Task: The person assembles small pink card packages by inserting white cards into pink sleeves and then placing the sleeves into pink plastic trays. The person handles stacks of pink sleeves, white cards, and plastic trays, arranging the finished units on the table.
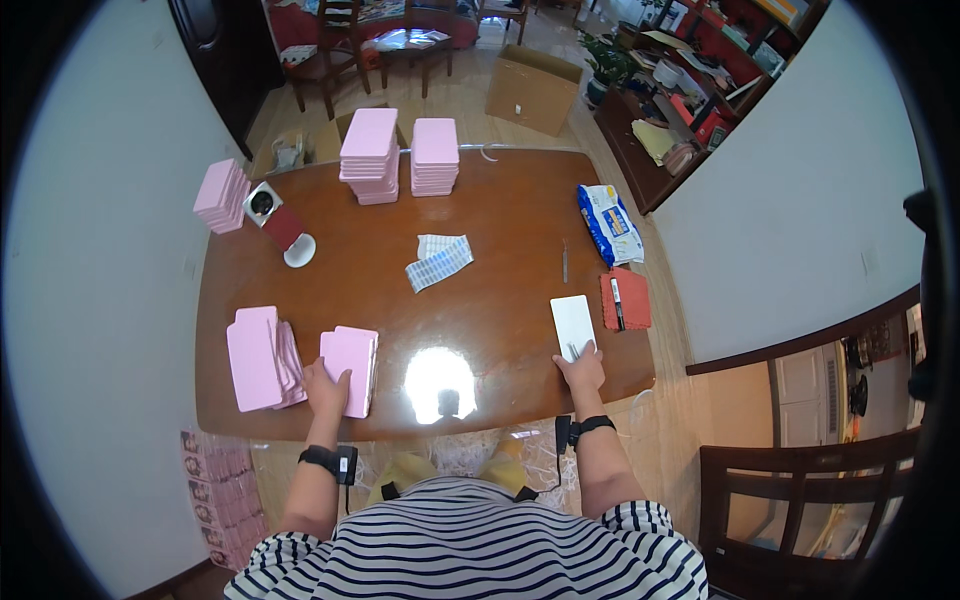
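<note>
My left hand (328, 390) is at the near left of the table, gripping the left edge of a small pile of pink flat rectangular pieces (350, 356), thumb on top. Just left of it lies a fanned, larger pile of the same pink pieces (258, 358). At the near right, my right hand (583, 370) grips the near end of a white flat rectangular piece (572, 318), thumb on its left side. A thin grey metal tool (574, 351) shows by those fingers; its kind is unclear. Beyond, printed blue-and-white sticker sheets (440, 262) lie mid-table.
Tall pink stacks (370, 155) stand at the far edge. A red-and-silver device on a white round base (298, 250) is at far left. Along the right edge lie a wipes pack (610, 225), a red cloth (630, 300) with a marker (617, 303), and slim tweezers (565, 262).
</note>
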A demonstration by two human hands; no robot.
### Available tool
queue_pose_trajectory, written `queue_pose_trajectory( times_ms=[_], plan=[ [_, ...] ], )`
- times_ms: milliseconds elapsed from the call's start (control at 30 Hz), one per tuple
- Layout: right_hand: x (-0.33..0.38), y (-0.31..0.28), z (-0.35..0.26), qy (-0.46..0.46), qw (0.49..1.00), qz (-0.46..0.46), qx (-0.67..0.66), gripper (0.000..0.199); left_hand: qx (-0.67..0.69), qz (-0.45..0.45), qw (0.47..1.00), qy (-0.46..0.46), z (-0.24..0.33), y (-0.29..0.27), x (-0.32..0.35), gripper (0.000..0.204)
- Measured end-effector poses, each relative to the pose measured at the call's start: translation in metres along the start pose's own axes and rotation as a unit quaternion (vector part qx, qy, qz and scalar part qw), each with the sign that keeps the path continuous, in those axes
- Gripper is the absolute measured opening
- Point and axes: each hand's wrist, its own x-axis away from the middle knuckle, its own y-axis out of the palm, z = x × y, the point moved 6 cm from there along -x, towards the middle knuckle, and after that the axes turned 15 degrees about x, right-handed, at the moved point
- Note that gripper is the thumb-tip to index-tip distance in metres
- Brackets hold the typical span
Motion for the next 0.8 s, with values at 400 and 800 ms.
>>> queue_pose_trajectory(
  times_ms=[400, 800],
  plan=[
    [-0.013, -0.021, 0.048, -0.152, 0.473, -0.389, -0.776, 0.079, -0.016, 0.034, 0.999, 0.026, 0.015, 0.011, 0.023, 0.079],
    [-0.090, -0.004, 0.177, -0.150, 0.829, -0.124, -0.524, 0.049, 0.056, 0.126, 0.990, 0.034, 0.052, 0.040, 0.123, 0.072]
  ],
)
